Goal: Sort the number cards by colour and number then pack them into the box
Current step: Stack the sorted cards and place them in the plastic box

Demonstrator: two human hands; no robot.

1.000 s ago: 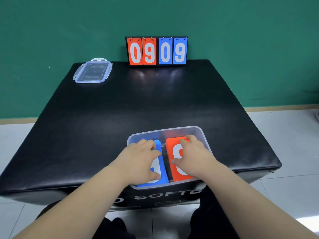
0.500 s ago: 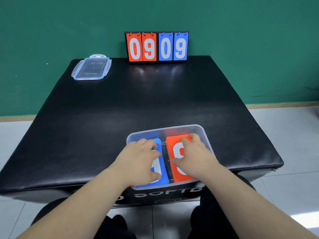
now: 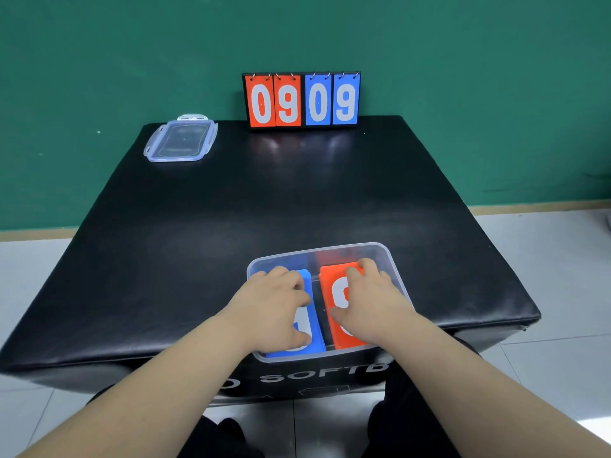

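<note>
A clear plastic box [image 3: 317,251] stands at the near edge of the black table [image 3: 264,200]. Inside it lie two stacks of number cards side by side: a blue stack [image 3: 312,322] on the left and a red stack [image 3: 329,285] on the right. My left hand [image 3: 267,309] lies over the blue stack, with fingers curled at its far end and the thumb near its lower right edge. My right hand [image 3: 373,305] covers the red stack, fingers hooked over its far end, thumb on its left edge. Most of each top card's number is hidden.
The box's clear lid [image 3: 180,140] lies flat at the table's far left corner. A flip scoreboard [image 3: 301,100] reading 09 in red and 09 in blue stands at the far edge against the green wall. White floor tiles surround the table.
Both hands stay on their stacks in the box with only slight finger shifts. The view has tilted a little.
</note>
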